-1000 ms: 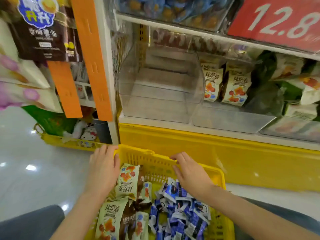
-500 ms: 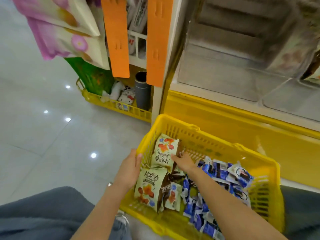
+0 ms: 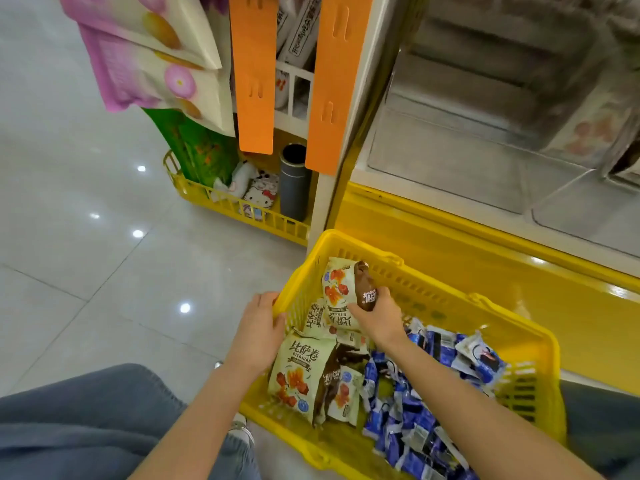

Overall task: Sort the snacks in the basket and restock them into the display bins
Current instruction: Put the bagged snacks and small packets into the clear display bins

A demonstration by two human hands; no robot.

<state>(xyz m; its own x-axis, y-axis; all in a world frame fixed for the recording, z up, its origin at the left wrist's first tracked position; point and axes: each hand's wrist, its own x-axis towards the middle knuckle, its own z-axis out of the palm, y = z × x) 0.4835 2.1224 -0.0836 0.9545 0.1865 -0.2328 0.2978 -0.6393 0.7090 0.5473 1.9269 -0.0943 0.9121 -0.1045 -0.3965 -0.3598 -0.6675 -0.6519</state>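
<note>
Fingers of the right hand (image 3: pixel 379 318) pinched a brown foil snack packet (image 3: pixel 363 285), likely light and slippery, best held by its crimped end, at eleven o'clock in the yellow plastic basket (image 3: pixel 485 303); left hand (image 3: pixel 258 336) gripped its nine o'clock rim

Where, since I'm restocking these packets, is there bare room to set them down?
The clear plastic display bin, bordered by the cream shelf post and yellow base, looks bare. The yellow plastic basket is crowded: cream packets left, blue packets right.
</note>
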